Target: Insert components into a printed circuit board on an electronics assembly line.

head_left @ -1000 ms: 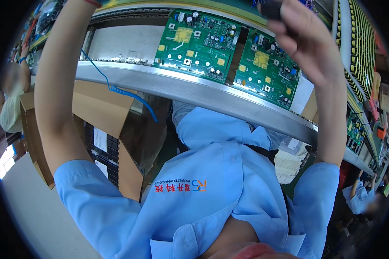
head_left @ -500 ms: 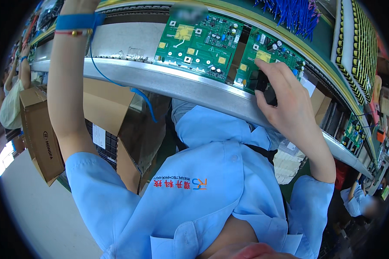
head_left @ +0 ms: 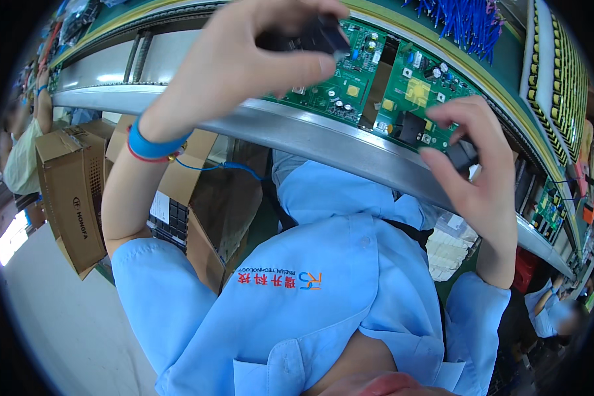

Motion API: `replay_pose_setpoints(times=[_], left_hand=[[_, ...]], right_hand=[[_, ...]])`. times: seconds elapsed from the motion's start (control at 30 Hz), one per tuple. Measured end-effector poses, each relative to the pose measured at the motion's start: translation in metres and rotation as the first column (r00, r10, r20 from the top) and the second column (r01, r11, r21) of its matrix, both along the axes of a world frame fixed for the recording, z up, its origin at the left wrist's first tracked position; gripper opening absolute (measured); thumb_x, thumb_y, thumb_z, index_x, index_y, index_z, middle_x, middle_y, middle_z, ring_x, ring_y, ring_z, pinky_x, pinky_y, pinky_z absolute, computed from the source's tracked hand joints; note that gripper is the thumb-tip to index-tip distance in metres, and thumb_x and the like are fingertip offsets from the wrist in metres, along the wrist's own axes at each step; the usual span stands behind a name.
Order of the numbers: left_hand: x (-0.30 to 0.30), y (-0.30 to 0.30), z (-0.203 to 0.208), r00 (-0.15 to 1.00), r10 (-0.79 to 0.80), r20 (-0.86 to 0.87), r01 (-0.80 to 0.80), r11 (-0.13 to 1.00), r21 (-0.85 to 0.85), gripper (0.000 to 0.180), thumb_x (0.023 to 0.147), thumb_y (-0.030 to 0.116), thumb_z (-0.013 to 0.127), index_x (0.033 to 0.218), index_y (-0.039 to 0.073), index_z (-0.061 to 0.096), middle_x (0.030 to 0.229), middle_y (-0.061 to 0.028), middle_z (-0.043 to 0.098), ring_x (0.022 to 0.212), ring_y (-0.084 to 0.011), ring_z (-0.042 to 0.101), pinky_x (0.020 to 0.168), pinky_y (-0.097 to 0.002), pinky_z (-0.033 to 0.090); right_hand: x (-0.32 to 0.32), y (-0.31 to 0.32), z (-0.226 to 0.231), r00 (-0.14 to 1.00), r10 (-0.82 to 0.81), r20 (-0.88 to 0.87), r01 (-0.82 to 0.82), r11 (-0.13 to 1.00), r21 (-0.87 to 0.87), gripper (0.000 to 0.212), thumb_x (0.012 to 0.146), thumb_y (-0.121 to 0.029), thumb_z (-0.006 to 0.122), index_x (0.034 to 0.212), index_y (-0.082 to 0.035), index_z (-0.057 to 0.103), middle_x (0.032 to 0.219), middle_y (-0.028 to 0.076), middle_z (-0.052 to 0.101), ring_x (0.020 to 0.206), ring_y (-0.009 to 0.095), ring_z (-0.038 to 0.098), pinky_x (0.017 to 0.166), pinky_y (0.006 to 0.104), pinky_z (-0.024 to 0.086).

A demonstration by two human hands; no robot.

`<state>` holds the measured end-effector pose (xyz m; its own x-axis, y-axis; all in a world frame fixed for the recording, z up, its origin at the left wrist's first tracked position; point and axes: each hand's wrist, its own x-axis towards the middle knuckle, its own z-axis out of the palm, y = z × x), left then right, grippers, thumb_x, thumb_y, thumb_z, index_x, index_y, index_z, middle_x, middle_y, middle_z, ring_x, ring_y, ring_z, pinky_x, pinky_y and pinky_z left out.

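light blue shirt [head_left: 310, 264] is filling the foreground, chin getting cut off at the lower edge. left hand [head_left: 224, 72] is curling round a black block [head_left: 300, 39], thumb below, fingers above; blur and fingers are hiding how many pieces it is holding. blue wristband [head_left: 153, 142] is circling that wrist, blue cord [head_left: 234, 166] trailing off it. right hand [head_left: 485, 155] is bending thumb and fingers apart, a dark block [head_left: 463, 156] showing between them; can't tell if it is pinching it. metal rail [head_left: 310, 125] is running in front of both boards. left green board [head_left: 353, 72] is lying mostly behind the left hand; right green board [head_left: 396, 82] is carrying another black block [head_left: 412, 127] near its front edge, its right corner getting covered by the right hand. open carton [head_left: 203, 247] is standing below the rail, partly behind the left arm; closed carton [head_left: 66, 191] is standing farther left. blue wires [head_left: 459, 30] are lying beyond the boards, cut off at the top. yellow-black strips [head_left: 561, 86] are lining the right. co-worker [head_left: 541, 307] is showing small, blurred at far right.
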<state>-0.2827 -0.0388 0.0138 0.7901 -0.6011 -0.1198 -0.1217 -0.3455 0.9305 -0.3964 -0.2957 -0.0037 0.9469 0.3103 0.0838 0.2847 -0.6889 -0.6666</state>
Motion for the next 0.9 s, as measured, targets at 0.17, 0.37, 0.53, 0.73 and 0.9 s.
replay_pose_setpoints(times=[0.17,0.37,0.53,0.73,0.9], left_hand=[[0.001,0.012,-0.034,0.747,-0.387,0.541,0.303,0.922,0.241,0.046,0.080,0.003,0.070,0.125,0.005,0.060,0.120,-0.0116,0.055,0.092,-0.0243,0.060,0.081,-0.0298,0.050],[-0.004,0.010,-0.029,0.731,-0.487,0.479,0.302,0.859,0.413,0.045,0.079,0.002,0.070,0.122,0.005,0.060,0.113,-0.0127,0.062,0.096,-0.0316,0.063,0.084,-0.0371,0.053],[-0.006,0.003,-0.020,0.673,-0.576,0.464,0.327,0.794,0.512,0.042,0.078,0.003,0.071,0.119,0.005,0.061,0.113,-0.0114,0.063,0.095,-0.0327,0.064,0.082,-0.0393,0.054],[-0.008,-0.001,-0.020,0.626,-0.619,0.474,0.299,0.752,0.587,0.044,0.077,0.003,0.072,0.120,0.006,0.061,0.111,-0.0106,0.063,0.091,-0.0330,0.064,0.078,-0.0397,0.054],[-0.006,0.006,-0.018,0.791,-0.455,0.409,0.329,0.880,0.343,0.046,0.077,0.003,0.072,0.121,0.006,0.060,0.118,-0.0112,0.053,0.101,-0.0261,0.055,0.086,-0.0346,0.047]], right_hand=[[-0.024,-0.013,-0.005,0.947,-0.068,-0.315,0.216,0.858,0.465,0.041,0.073,0.009,0.065,0.111,-0.002,0.053,0.103,0.004,0.050,0.094,0.015,0.050,0.090,0.0267,0.040],[-0.033,-0.025,-0.017,0.919,-0.040,-0.393,0.287,0.752,0.593,0.044,0.079,0.002,0.074,0.118,-0.001,0.054,0.106,0.005,0.054,0.092,0.011,0.055,0.085,0.0220,0.045],[-0.036,-0.034,-0.015,0.929,-0.069,-0.364,0.294,0.738,0.608,0.049,0.079,-0.001,0.076,0.123,0.000,0.054,0.109,0.006,0.062,0.095,0.010,0.060,0.075,0.0182,0.048],[-0.044,-0.038,-0.018,0.902,-0.185,-0.390,0.397,0.710,0.581,0.046,0.081,-0.001,0.074,0.123,-0.002,0.056,0.115,0.008,0.061,0.096,0.009,0.059,0.065,0.0171,0.047],[-0.045,-0.032,-0.012,0.959,-0.265,-0.101,0.278,0.950,0.140,0.042,0.078,0.005,0.066,0.118,-0.008,0.062,0.118,0.010,0.052,0.096,0.018,0.058,0.064,0.0225,0.050]])
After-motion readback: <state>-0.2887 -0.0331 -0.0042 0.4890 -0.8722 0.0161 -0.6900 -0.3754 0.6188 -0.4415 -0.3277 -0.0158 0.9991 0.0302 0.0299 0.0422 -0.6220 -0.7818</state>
